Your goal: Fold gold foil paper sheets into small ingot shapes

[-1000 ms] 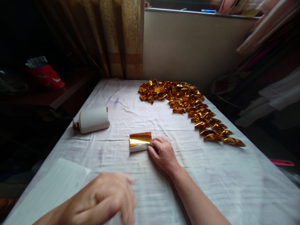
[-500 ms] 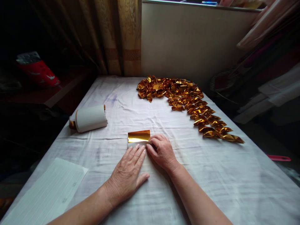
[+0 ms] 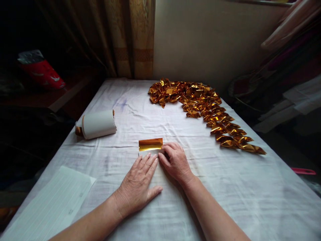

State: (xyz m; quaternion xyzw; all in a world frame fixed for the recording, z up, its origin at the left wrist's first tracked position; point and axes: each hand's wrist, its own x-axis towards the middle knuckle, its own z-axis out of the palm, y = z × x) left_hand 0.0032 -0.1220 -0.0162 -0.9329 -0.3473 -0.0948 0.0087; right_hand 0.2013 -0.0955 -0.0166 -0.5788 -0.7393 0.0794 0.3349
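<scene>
A small sheet of gold foil paper (image 3: 150, 144) lies on the white-covered table, its near edge folded up so that a pale strip of the back shows. My left hand (image 3: 138, 185) rests flat, fingertips pressing on this folded edge and thumb stretched out to the right. At the sheet's right end, my right hand (image 3: 176, 164) has thumb and curled fingers closed on the fold. Farther back lies a chain of folded gold foil pieces (image 3: 198, 97), curving down along the right side.
A roll of white-backed gold foil (image 3: 99, 124) lies on the left of the table (image 3: 220, 197). A lined paper sheet (image 3: 54, 204) is at the near left. Beyond are a red container (image 3: 43, 73), a curtain (image 3: 140, 43) and hanging clothes (image 3: 298, 97).
The view has shifted slightly, so everything appears a little farther right. Both hands keep nearly the same place on the foil paper.
</scene>
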